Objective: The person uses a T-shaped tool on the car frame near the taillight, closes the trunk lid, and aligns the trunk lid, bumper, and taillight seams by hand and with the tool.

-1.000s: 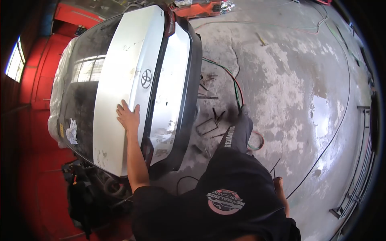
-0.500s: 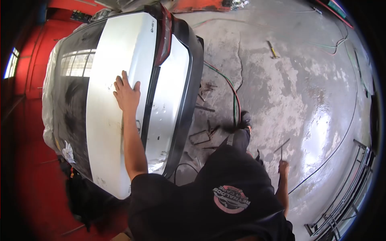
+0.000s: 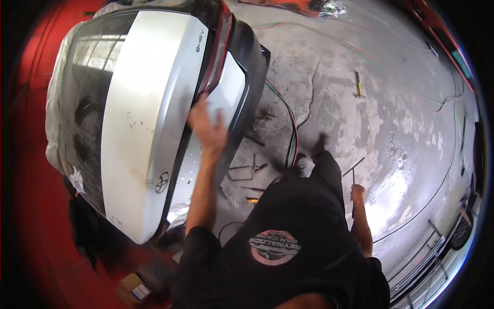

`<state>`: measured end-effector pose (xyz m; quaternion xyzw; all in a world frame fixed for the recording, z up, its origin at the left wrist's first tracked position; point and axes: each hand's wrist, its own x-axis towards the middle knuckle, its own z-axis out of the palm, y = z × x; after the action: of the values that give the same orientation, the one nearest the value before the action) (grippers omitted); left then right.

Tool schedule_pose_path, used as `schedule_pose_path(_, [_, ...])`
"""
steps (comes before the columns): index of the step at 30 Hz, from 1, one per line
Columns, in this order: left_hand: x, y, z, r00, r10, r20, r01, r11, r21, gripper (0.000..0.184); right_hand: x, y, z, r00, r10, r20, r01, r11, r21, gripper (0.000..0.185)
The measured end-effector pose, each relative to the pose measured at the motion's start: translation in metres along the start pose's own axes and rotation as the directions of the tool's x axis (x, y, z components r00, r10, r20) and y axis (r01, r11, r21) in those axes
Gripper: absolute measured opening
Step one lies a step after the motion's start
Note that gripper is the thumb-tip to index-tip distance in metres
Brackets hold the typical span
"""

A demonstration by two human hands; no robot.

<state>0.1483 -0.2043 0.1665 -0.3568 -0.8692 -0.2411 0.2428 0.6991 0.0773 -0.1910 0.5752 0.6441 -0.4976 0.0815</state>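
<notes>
My left hand (image 3: 208, 131), blurred by motion, is over the rear of a white car, near the seam between the trunk lid (image 3: 136, 98) and the bumper (image 3: 193, 167). Its fingers are apart and hold nothing; whether it touches the panel I cannot tell. Small dark marks dot the lid, and a round emblem (image 3: 161, 182) sits low on it. Above my fingertips runs the red tail light (image 3: 216, 56). Down at my right side, my right hand (image 3: 357, 193) is closed around a hammer (image 3: 353, 175) with a long, thin head, held off the floor.
A yellow-handled hammer (image 3: 358, 85) lies on the worn concrete floor (image 3: 329, 113). Red and green hoses (image 3: 288, 108) run beside the bumper, with several metal tools (image 3: 242, 172) near my feet. Metal framing (image 3: 419, 262) lies at the lower right, and a cardboard box (image 3: 131, 288) at the lower left.
My left hand has lifted from the trunk lid and moved right, toward the bumper. My right hand still holds the hammer low. The whole view has shifted slightly.
</notes>
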Motion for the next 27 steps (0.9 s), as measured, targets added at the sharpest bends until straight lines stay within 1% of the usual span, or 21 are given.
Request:
schedule_pose_path(1, [0.001, 0.018, 0.033, 0.974, -0.139, 0.18, 0.175, 0.963, -0.206, 0.072, 0.019, -0.001, -0.01, 0.998, -0.028, 0.056, 0.033, 0.995, -0.091, 0.025])
schedule_pose_path(2, [0.008, 0.04, 0.057, 0.865, -0.317, 0.389, 0.469, 0.786, -0.403, 0.086, 0.029, -0.017, -0.022, 0.998, 0.02, 0.055, -0.016, 0.997, -0.07, 0.024])
schedule_pose_path(3, [0.008, 0.036, 0.095, 0.798, -0.366, 0.478, 0.581, 0.675, -0.455, 0.094, 0.035, -0.034, -0.03, 0.996, 0.069, 0.057, -0.066, 0.997, -0.052, 0.024])
schedule_pose_path(4, [0.008, 0.031, 0.132, 0.741, -0.433, 0.514, 0.668, 0.551, -0.5, 0.095, 0.045, -0.049, -0.039, 0.991, 0.118, 0.063, -0.116, 0.993, -0.033, 0.023])
schedule_pose_path(5, [0.016, 0.025, 0.163, 0.682, -0.484, 0.548, 0.73, 0.418, -0.54, 0.096, 0.063, -0.06, -0.049, 0.992, 0.084, 0.098, -0.072, 0.99, -0.117, 0.021])
schedule_pose_path(8, [0.058, 0.019, 0.214, 0.469, -0.638, 0.61, 0.849, 0.135, -0.511, 0.097, 0.123, -0.077, -0.085, 0.985, 0.024, 0.173, 0.004, 0.987, -0.159, 0.021])
schedule_pose_path(9, [0.07, 0.014, 0.227, 0.477, -0.654, 0.587, 0.847, 0.165, -0.505, 0.096, 0.132, -0.094, -0.098, 0.989, 0.06, 0.132, -0.045, 0.992, -0.118, 0.02])
schedule_pose_path(12, [0.101, -0.002, 0.254, 0.452, -0.736, 0.504, 0.829, 0.138, -0.542, 0.094, 0.178, -0.147, -0.135, 0.991, 0.024, 0.134, -0.009, 0.993, -0.114, 0.021])
schedule_pose_path(13, [0.108, -0.006, 0.26, 0.432, -0.75, 0.502, 0.83, 0.113, -0.546, 0.092, 0.192, -0.167, -0.148, 0.986, 0.076, 0.147, -0.061, 0.992, -0.106, 0.022])
schedule_pose_path(14, [0.115, -0.01, 0.264, 0.412, -0.763, 0.499, 0.829, 0.087, -0.552, 0.091, 0.206, -0.179, -0.156, 0.991, 0.025, 0.129, -0.012, 0.995, -0.099, 0.024])
schedule_pose_path(16, [0.119, -0.011, 0.271, 0.391, -0.785, 0.481, 0.808, 0.042, -0.587, 0.089, 0.233, -0.202, -0.173, 0.99, -0.008, 0.142, 0.025, 0.992, -0.121, 0.026])
schedule_pose_path(19, [0.119, -0.003, 0.288, 0.376, -0.819, 0.433, 0.757, 0.003, -0.653, 0.085, 0.258, -0.234, -0.186, 0.98, -0.041, 0.197, 0.063, 0.992, -0.107, 0.028])
schedule_pose_path(20, [0.119, -0.001, 0.29, 0.367, -0.83, 0.419, 0.75, -0.003, -0.661, 0.083, 0.267, -0.235, -0.186, 0.977, -0.084, 0.196, 0.106, 0.989, -0.105, 0.027])
schedule_pose_path(22, [0.117, -0.003, 0.295, 0.349, -0.846, 0.402, 0.745, -0.01, -0.667, 0.08, 0.269, -0.258, -0.187, 0.965, -0.058, 0.255, 0.097, 0.985, -0.143, 0.025])
schedule_pose_path(24, [0.111, -0.007, 0.301, 0.333, -0.855, 0.397, 0.752, -0.013, -0.659, 0.078, 0.275, -0.265, -0.183, 0.956, -0.067, 0.284, 0.123, 0.976, -0.181, 0.022])
schedule_pose_path(25, [0.11, -0.008, 0.304, 0.326, -0.873, 0.361, 0.747, 0.004, -0.665, 0.075, 0.277, -0.268, -0.182, 0.942, -0.071, 0.327, 0.135, 0.974, -0.179, 0.02])
schedule_pose_path(27, [0.106, -0.011, 0.307, 0.351, -0.878, 0.324, 0.735, 0.044, -0.676, 0.074, 0.281, -0.273, -0.178, 0.926, -0.067, 0.372, 0.156, 0.965, -0.212, 0.019])
